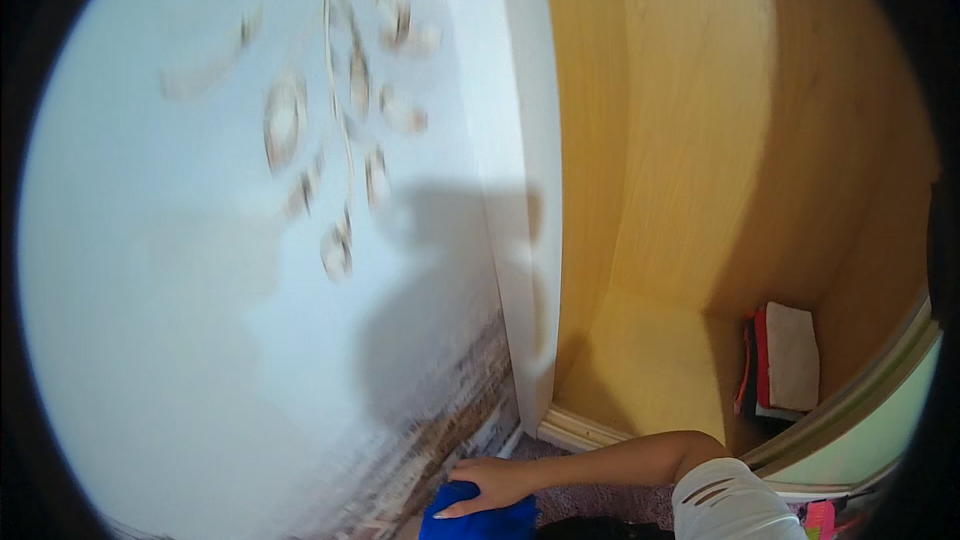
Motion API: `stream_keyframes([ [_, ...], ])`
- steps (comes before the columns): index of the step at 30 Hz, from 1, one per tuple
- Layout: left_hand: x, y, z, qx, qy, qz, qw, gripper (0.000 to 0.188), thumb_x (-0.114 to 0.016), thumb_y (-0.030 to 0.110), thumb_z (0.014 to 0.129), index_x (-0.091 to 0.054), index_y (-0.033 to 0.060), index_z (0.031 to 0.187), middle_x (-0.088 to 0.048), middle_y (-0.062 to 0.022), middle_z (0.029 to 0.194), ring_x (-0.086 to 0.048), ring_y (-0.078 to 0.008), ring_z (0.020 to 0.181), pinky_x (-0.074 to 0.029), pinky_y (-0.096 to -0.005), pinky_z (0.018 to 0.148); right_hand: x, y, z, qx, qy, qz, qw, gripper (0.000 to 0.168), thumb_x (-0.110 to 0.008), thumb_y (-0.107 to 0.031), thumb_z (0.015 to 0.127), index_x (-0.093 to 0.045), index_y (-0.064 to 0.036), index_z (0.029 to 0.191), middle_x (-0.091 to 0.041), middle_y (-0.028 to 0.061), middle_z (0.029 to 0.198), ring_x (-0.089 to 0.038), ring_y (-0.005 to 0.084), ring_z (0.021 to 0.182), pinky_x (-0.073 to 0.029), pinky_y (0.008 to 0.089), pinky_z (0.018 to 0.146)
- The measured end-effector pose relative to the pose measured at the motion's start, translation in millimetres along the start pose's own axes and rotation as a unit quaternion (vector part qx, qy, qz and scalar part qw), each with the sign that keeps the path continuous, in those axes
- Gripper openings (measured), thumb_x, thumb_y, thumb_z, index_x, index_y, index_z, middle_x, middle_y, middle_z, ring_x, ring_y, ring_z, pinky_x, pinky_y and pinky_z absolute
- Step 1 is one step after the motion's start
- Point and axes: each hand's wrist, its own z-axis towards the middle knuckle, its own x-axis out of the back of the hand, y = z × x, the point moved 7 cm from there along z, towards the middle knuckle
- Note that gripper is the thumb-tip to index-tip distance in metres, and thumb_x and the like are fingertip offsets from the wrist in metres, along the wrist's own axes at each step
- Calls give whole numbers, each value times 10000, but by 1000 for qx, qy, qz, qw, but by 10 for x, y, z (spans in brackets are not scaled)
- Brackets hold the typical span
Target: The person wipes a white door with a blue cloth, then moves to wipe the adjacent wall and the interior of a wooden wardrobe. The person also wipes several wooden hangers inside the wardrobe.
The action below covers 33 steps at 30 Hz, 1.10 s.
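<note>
My right hand [491, 486] reaches in from the lower right, the arm bare below a white sleeve with slits. Its fingers and thumb are closed over a bright blue cloth [484, 523] at the bottom edge, beside the lower part of the patterned wall. The cloth's lower part is cut off by the picture's edge. My left hand is out of view. To the right stands an open wooden cabinet [690, 165]. Inside it, at the bottom right, a small stack of folded cloths [793, 356] in beige, red and dark colours rests against the side.
A pale wall [187, 300] with a leafy branch print fills the left, and a shadow falls on it. A white frame post [525, 202] divides wall and cabinet. A curved-looking door track [855, 382] runs at right. Purple-grey carpet [600, 502] and a pink item [820, 519] lie below.
</note>
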Motion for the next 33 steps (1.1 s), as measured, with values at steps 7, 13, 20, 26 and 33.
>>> stream_keyframes([
  [7,-1917,1068,-518,-13,-228,-70,971,554,-340,471,966,-450,27,1279,-624,-63,1006,-567,-158,912,-451,-344,846,1455,-1551,-1109,78,446,-9,892,421,-601,-412,886,-605,7,925,-578,114,817,-555,203,730,-440,327,637],
  [13,-4089,1912,-1191,-324,-48,317,890,237,-582,168,917,-558,25,1104,-585,-57,1060,-547,-133,917,-456,-277,813,2248,-2583,-1850,108,612,233,748,321,-605,-306,907,-626,14,883,-606,55,761,-538,113,676,-444,260,604],
  [20,-5816,2766,-2200,-389,-42,670,631,184,-581,207,908,-606,29,951,-636,-132,759,-592,-222,633,-465,-310,606,2779,-3823,-2576,60,675,-91,729,376,-624,-298,894,-573,-1,1118,-601,52,727,-538,95,645,-427,246,543],
  [26,-6862,2965,-2672,-446,-177,768,425,212,-585,268,877,-643,106,1001,-658,-142,815,-630,-349,723,-508,-412,623,3227,-4669,-2819,61,524,78,846,410,-626,-252,894,-518,-37,1226,-577,27,688,-527,76,551,-403,211,479],
  [33,-7994,3482,-2642,-576,-95,714,388,214,-611,288,855,-664,104,951,-657,-130,795,-633,-326,717,-496,-396,607,4129,-5302,-3187,273,700,-55,657,172,-585,-187,908,-564,-35,987,-626,79,830,-626,142,749,-502,255,639],
])
